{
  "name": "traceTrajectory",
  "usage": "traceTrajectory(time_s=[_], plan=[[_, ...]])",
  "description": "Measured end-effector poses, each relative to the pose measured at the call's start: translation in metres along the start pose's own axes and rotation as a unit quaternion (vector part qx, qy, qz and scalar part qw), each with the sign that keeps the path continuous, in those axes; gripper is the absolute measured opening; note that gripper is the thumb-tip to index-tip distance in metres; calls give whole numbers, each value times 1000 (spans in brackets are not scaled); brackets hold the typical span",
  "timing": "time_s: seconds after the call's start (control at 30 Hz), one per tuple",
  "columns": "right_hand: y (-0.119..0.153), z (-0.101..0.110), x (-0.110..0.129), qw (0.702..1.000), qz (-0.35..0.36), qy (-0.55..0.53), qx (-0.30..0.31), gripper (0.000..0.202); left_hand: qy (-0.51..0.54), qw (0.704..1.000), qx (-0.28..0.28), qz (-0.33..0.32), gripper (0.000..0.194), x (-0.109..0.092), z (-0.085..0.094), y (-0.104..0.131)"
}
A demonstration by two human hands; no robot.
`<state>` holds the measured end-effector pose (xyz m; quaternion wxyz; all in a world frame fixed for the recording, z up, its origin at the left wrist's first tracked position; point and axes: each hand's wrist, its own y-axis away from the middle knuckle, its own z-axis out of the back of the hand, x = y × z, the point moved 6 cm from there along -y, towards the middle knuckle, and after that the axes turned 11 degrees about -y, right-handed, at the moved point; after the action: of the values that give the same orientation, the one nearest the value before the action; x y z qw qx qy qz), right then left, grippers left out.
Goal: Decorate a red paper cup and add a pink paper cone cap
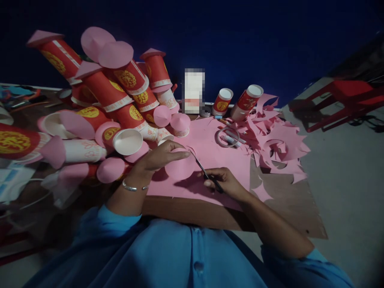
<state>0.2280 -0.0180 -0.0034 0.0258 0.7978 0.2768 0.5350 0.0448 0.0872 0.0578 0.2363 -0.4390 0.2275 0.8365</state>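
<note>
My left hand (165, 156) is closed on a round piece of pink paper (180, 166), pinching it near its upper edge with the thumb on top. In my right hand (223, 180) is a pair of scissors (207, 174), its dark handles inside my fingers. The blades point up and to the left and reach the paper's right edge beside my left thumb. A narrow pink strip curls near the blade tips. Under both hands lies a large pink sheet (234, 164), with a shadow falling across it.
Red and white paper cups with pink cones (115, 54) pile up at left. Two red cups (222, 102) stand at the back. Pink scraps (280, 148) heap at right beside a tape ring (228, 137). A red stool (345, 96) stands beyond the wooden table (300, 208).
</note>
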Motion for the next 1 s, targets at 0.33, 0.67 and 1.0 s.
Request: traceTrajectory(time_s=[0.33,0.67,1.0], plan=[[2,-2,3,998,5,-47,34,57,39,999,2,10,53,-8,0,2],[3,-4,9,998,54,9,-5,55,103,994,-36,26,65,-8,-6,-1],[4,-6,14,997,71,31,-4,49,129,991,-38,3,65,-5,-9,-3]])
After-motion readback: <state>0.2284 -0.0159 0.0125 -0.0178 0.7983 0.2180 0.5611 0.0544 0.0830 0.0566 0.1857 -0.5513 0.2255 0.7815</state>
